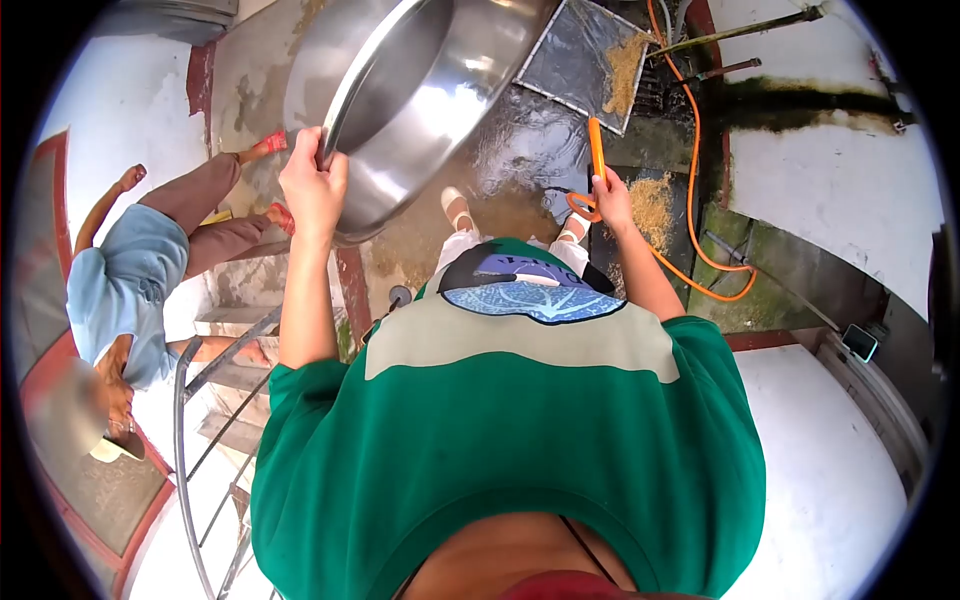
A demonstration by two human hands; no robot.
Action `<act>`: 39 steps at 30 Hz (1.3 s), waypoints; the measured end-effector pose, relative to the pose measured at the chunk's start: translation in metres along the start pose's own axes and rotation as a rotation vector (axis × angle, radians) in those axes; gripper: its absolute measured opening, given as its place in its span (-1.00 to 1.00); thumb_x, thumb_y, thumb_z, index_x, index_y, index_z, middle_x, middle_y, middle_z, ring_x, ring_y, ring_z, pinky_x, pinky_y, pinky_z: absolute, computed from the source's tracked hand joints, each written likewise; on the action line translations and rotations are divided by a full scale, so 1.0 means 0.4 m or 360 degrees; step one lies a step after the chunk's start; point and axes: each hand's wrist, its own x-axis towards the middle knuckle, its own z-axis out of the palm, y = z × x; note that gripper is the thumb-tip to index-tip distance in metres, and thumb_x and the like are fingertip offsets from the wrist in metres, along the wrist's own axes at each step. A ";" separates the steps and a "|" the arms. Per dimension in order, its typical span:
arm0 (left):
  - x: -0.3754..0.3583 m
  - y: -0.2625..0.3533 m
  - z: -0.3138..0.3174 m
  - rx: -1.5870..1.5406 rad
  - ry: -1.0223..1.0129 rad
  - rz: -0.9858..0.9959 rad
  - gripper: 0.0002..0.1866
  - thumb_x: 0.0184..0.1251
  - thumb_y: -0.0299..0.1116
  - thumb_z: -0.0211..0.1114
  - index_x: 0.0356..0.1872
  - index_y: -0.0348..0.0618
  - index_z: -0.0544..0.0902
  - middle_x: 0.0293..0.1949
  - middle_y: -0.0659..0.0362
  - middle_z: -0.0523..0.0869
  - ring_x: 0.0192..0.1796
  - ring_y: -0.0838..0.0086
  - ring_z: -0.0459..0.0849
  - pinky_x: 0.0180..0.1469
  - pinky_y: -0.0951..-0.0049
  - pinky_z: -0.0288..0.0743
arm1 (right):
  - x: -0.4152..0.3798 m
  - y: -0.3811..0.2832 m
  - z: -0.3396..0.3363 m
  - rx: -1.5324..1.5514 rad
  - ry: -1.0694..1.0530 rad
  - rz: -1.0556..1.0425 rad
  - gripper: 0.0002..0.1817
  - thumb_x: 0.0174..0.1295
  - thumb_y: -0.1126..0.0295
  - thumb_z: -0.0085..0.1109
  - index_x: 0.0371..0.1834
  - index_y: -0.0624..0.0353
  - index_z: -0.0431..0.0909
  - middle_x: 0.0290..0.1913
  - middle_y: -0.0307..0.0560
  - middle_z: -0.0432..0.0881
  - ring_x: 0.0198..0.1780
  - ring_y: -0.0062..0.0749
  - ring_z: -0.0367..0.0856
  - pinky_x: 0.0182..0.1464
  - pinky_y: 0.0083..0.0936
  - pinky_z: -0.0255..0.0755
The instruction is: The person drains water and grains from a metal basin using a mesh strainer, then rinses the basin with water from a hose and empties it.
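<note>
My left hand (pixel 314 186) is closed around the rim of a large, shiny stainless-steel basin (pixel 425 120), which is tilted up on its side at the upper middle. In my right hand (pixel 614 200) is an orange hose (pixel 597 150), its straight end pointing forward and a loop hanging by my fingers. I cannot make out any water leaving it. Beyond the hose end, a flat framed mesh screen (pixel 570 55) lies on wet ground, with a yellowish, grain-like heap (pixel 626 72) along its right side.
More yellowish bits (pixel 652 210) lie on the ground right of my feet. The hose's length (pixel 697 190) curves along the right wall. At left, another person (pixel 135 270) is by the concrete steps (pixel 235 320) and a metal railing (pixel 182 420). The ground (pixel 520 150) is wet.
</note>
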 end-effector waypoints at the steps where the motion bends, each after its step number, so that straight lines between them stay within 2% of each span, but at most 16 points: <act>1: 0.008 -0.011 -0.006 -0.0026 0.0009 -0.0012 -0.81 -0.06 -0.56 0.10 -0.33 -0.22 0.49 -0.62 0.10 0.36 -0.61 0.45 0.33 -0.44 0.57 0.34 | 0.004 -0.016 -0.004 -0.0007 0.0011 0.0024 -0.64 0.26 0.35 0.00 0.11 0.18 0.37 -0.50 -0.29 0.44 -0.51 -0.62 0.46 -0.43 -0.63 0.42; 6: 0.046 -0.123 -0.055 0.0004 0.0130 -0.0077 -0.75 -0.08 -0.56 0.13 -0.27 -0.25 0.49 -0.55 0.12 0.51 -0.52 0.59 0.45 -0.31 0.65 0.38 | 0.034 -0.005 -0.003 0.0029 0.0001 0.0027 -0.62 0.23 0.30 0.02 0.11 0.15 0.38 -0.45 -0.15 0.55 -0.47 -0.52 0.58 -0.43 -0.53 0.47; 10: 0.071 -0.194 -0.115 -0.0085 0.0157 -0.0332 -0.75 -0.07 -0.56 0.12 -0.26 -0.25 0.48 -0.53 0.19 0.55 -0.46 0.66 0.48 -0.27 0.67 0.38 | 0.034 -0.088 0.029 -0.0081 -0.0090 0.0102 -0.65 0.26 0.35 0.00 0.10 0.18 0.35 -0.52 -0.28 0.47 -0.50 -0.62 0.49 -0.44 -0.64 0.39; 16: 0.017 -0.297 -0.162 -0.0086 0.0218 -0.0424 -0.79 -0.09 -0.59 0.11 -0.33 -0.27 0.45 -0.59 0.23 0.43 -0.53 0.65 0.33 -0.36 0.67 0.32 | 0.142 -0.152 0.170 -0.0176 -0.0158 0.0013 -0.71 0.25 0.34 0.01 0.01 0.19 0.42 -0.53 -0.26 0.46 -0.52 -0.59 0.46 -0.43 -0.59 0.38; 21: -0.018 -0.380 -0.204 -0.0096 0.0248 -0.0523 -0.77 -0.11 -0.60 0.10 -0.32 -0.28 0.45 -0.59 0.24 0.42 -0.54 0.65 0.32 -0.41 0.66 0.30 | 0.297 -0.315 0.323 -0.0450 -0.0136 -0.0040 -0.69 0.18 0.24 0.03 -0.06 0.12 0.48 -0.48 -0.07 0.60 -0.52 -0.35 0.62 -0.36 -0.42 0.45; 23: -0.028 -0.394 -0.233 -0.0031 0.0278 -0.0584 -0.77 -0.11 -0.61 0.09 -0.31 -0.28 0.45 -0.59 0.25 0.41 -0.53 0.66 0.32 -0.42 0.66 0.30 | 0.431 -0.344 0.378 -0.0654 0.0010 -0.0152 -0.64 0.15 0.16 0.05 -0.03 0.04 0.51 -0.21 0.14 0.60 -0.12 -0.01 0.57 -0.07 -0.25 0.40; 24: -0.031 -0.399 -0.246 -0.0016 0.0281 -0.0635 -0.76 -0.11 -0.61 0.09 -0.30 -0.28 0.45 -0.59 0.26 0.41 -0.53 0.66 0.33 -0.41 0.66 0.30 | 0.487 -0.394 0.397 -0.0674 -0.0009 -0.0059 -0.61 0.14 0.12 0.05 0.03 -0.03 0.48 -0.11 0.14 0.56 0.01 -0.01 0.49 0.05 -0.24 0.34; 25: -0.042 -0.420 -0.253 -0.0048 0.0306 -0.0595 -0.75 -0.11 -0.61 0.09 -0.30 -0.26 0.45 -0.58 0.28 0.42 -0.52 0.67 0.33 -0.41 0.66 0.30 | 0.520 -0.467 0.393 -0.0940 -0.0021 -0.0272 -0.51 0.14 0.10 0.05 0.15 0.01 0.38 -0.07 0.14 0.55 0.03 0.01 0.48 0.07 -0.26 0.34; 27: -0.051 -0.429 -0.276 -0.0061 0.0278 -0.0693 -0.76 -0.11 -0.62 0.09 -0.31 -0.28 0.45 -0.54 0.30 0.44 -0.51 0.67 0.35 -0.40 0.66 0.30 | 0.626 -0.538 0.403 -0.0949 0.0045 -0.0170 -0.11 0.09 0.07 0.12 0.33 0.36 -0.11 0.07 0.34 0.41 0.15 0.05 0.38 0.16 -0.29 0.28; 28: -0.054 -0.436 -0.284 -0.0125 0.0280 -0.0711 -0.76 -0.12 -0.62 0.09 -0.31 -0.28 0.45 -0.53 0.30 0.45 -0.51 0.67 0.35 -0.40 0.66 0.30 | 0.655 -0.573 0.403 -0.0997 0.0042 -0.0151 -0.02 0.05 0.04 0.15 0.34 0.39 -0.21 0.13 0.41 0.33 0.21 0.03 0.31 0.20 -0.31 0.25; 31: -0.073 -0.485 -0.304 -0.0111 0.0307 -0.0761 -0.74 -0.13 -0.64 0.10 -0.30 -0.29 0.44 -0.53 0.30 0.45 -0.51 0.67 0.35 -0.40 0.67 0.30 | 0.635 -0.556 0.356 -0.1075 -0.0117 -0.0350 -0.11 0.09 -0.01 0.15 0.34 0.30 -0.04 0.16 0.26 0.35 0.17 -0.08 0.37 0.14 -0.40 0.28; 33: -0.082 -0.501 -0.319 -0.0120 0.0281 -0.0785 -0.74 -0.14 -0.65 0.10 -0.30 -0.28 0.44 -0.53 0.29 0.46 -0.50 0.67 0.36 -0.39 0.67 0.31 | 0.580 -0.418 0.310 -0.1053 -0.0287 -0.0321 -0.25 0.11 0.04 0.15 0.30 0.18 0.14 0.09 0.14 0.44 0.11 -0.18 0.42 0.11 -0.44 0.29; 35: -0.096 -0.547 -0.327 -0.0133 0.0264 -0.0832 -0.75 -0.13 -0.67 0.09 -0.32 -0.28 0.43 -0.50 0.28 0.48 -0.47 0.68 0.40 -0.36 0.67 0.34 | 0.509 -0.250 0.248 -0.0907 -0.0396 -0.0057 -0.38 0.16 0.14 0.12 0.24 0.19 0.24 -0.08 -0.01 0.54 -0.20 -0.39 0.54 -0.24 -0.46 0.46; 36: -0.101 -0.564 -0.327 -0.0147 0.0247 -0.0832 -0.75 -0.13 -0.67 0.09 -0.32 -0.28 0.43 -0.50 0.28 0.48 -0.47 0.68 0.40 -0.36 0.67 0.34 | 0.442 -0.186 0.210 -0.0846 -0.0363 0.0001 -0.47 0.12 0.12 0.11 0.09 0.24 0.41 -0.13 0.11 0.59 -0.11 -0.19 0.58 -0.01 -0.42 0.40; 37: -0.103 -0.579 -0.329 -0.0237 0.0246 -0.0839 -0.76 -0.13 -0.68 0.08 -0.33 -0.27 0.43 -0.49 0.29 0.49 -0.47 0.68 0.41 -0.36 0.69 0.33 | 0.289 -0.270 0.190 -0.0731 -0.0323 0.0309 -0.51 0.12 0.15 0.11 0.04 0.27 0.44 -0.26 0.03 0.63 -0.31 -0.30 0.61 -0.17 -0.45 0.46; 39: -0.098 -0.594 -0.339 -0.0324 0.0242 -0.0854 -0.77 -0.12 -0.69 0.08 -0.34 -0.27 0.43 -0.48 0.29 0.49 -0.46 0.69 0.41 -0.36 0.70 0.33 | 0.188 -0.138 0.105 -0.0706 -0.0379 0.0454 -0.62 0.12 0.19 0.12 -0.09 0.24 0.52 -0.42 -0.06 0.62 -0.44 -0.40 0.60 -0.35 -0.49 0.47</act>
